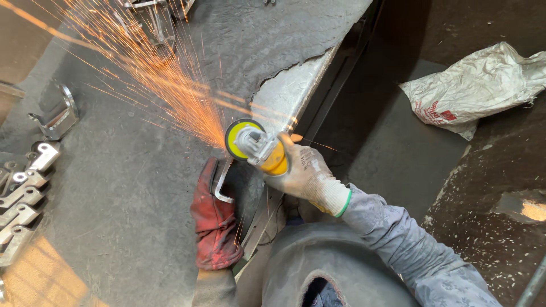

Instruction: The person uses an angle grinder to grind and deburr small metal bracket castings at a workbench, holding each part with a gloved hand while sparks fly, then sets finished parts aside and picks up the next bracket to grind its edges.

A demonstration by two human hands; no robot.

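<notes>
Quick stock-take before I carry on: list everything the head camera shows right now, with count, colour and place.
angle grinder: one, yellow disc guard and yellow body, at the bench edge, centre, throwing sparks
sparks: one orange spray, fanning up and left from the disc
metal bracket: one, grey, under the disc
workbench: one, dark grey, left and centre
finished brackets: a row of about six, silver-grey, far left on the bench
loose bracket: one, grey, upper left
plastic sack: one, white with red print, crumpled on the floor, upper right
floor: dark, speckled, right
left hand: red glove, holding the metal bracket
right hand: white glove with green cuff, gripping the angle grinder; grey sleeve
</notes>
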